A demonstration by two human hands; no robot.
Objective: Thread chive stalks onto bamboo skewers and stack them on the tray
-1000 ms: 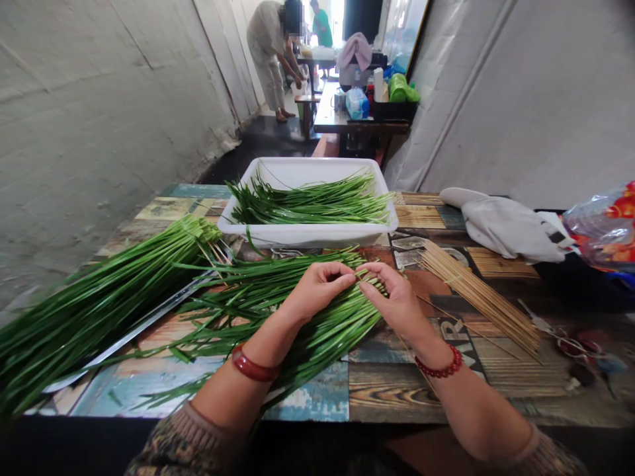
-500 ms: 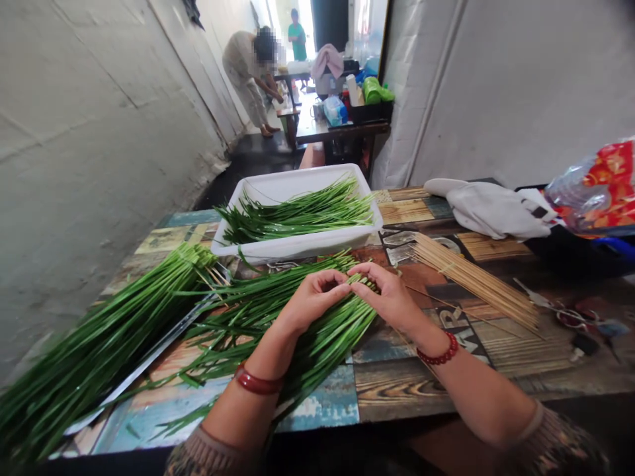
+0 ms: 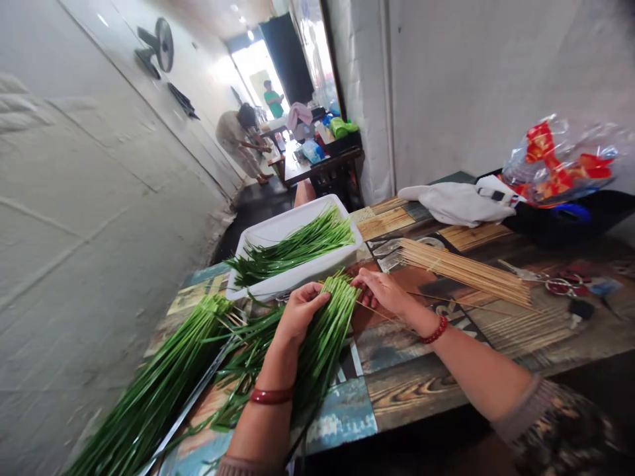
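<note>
A bunch of green garlic chives (image 3: 330,317) lies before me, pale cut ends pointing away. Around its left side near the cut ends, my left hand (image 3: 300,314) is closed, thumb on top. My right hand (image 3: 380,291) is at the bunch's right edge, fingers curled together; what they pinch is hidden. A thin bamboo skewer (image 3: 380,313) slants out from the bunch's right side, below my right hand. More chives (image 3: 173,383) lie in a large bundle on the left, with skewer ends showing near their cut ends. Loose bamboo skewers (image 3: 466,274) lie to the right.
Behind the bunch stands a white tub (image 3: 292,284) holding more chives. A long metal blade (image 3: 193,396) lies beside the left bundle. Scissors (image 3: 560,284), a white cloth (image 3: 456,203) and a black container (image 3: 560,218) sit on the right. Two people are in the background.
My hands, together over the cut ends before, are now apart: the right has moved to the bunch's right edge, the left holds its left side. The camera view has tilted and shifted.
</note>
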